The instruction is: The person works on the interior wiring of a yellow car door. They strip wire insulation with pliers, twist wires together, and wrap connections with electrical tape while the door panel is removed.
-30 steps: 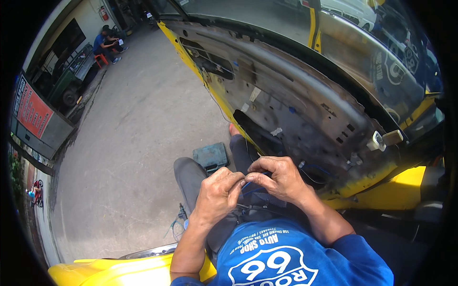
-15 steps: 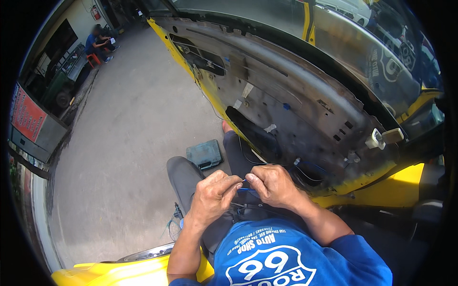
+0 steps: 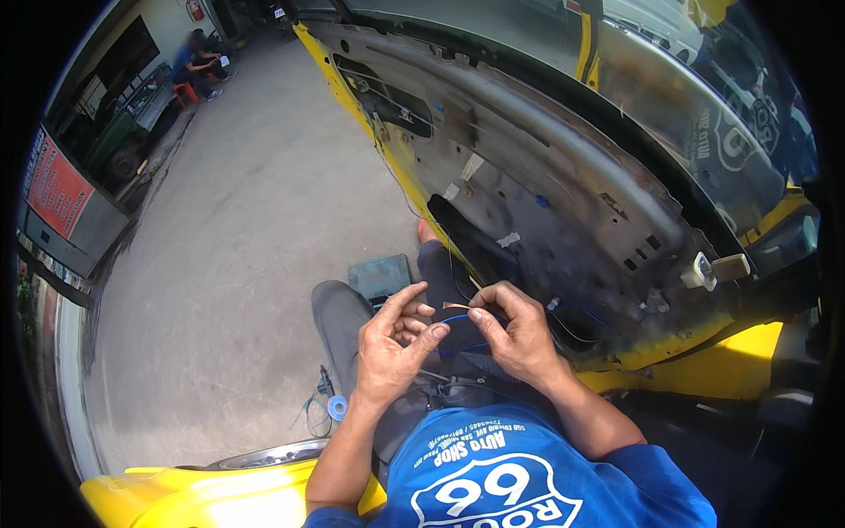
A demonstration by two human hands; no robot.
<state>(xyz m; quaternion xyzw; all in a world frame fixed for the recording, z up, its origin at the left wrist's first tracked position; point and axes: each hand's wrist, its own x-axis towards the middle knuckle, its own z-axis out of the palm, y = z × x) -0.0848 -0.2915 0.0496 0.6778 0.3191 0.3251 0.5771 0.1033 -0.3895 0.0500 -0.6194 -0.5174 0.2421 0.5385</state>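
My right hand [image 3: 515, 333] pinches a wire between thumb and forefinger, and its bare copper end [image 3: 455, 305] sticks out toward my left. My left hand [image 3: 396, 345] is open just beside that end, thumb and fingers apart. A thin blue wire [image 3: 455, 319] curves below the copper end, between the two hands; where it runs behind the fingers is hidden. Both hands are above my lap, in front of the stripped inner panel of a yellow car door [image 3: 519, 167].
The open door spans the right side, with loose wires near its lower edge. A dark green tool case [image 3: 378, 275] lies on the concrete beyond my knees. By my left forearm are a blue-white roll [image 3: 337, 407] and a yellow body panel [image 3: 229, 497]. Someone sits far left.
My left hand has let go of the wire end and opened, moving slightly away. The copper strands now show, still pinched by my right hand. The view has shifted a little.
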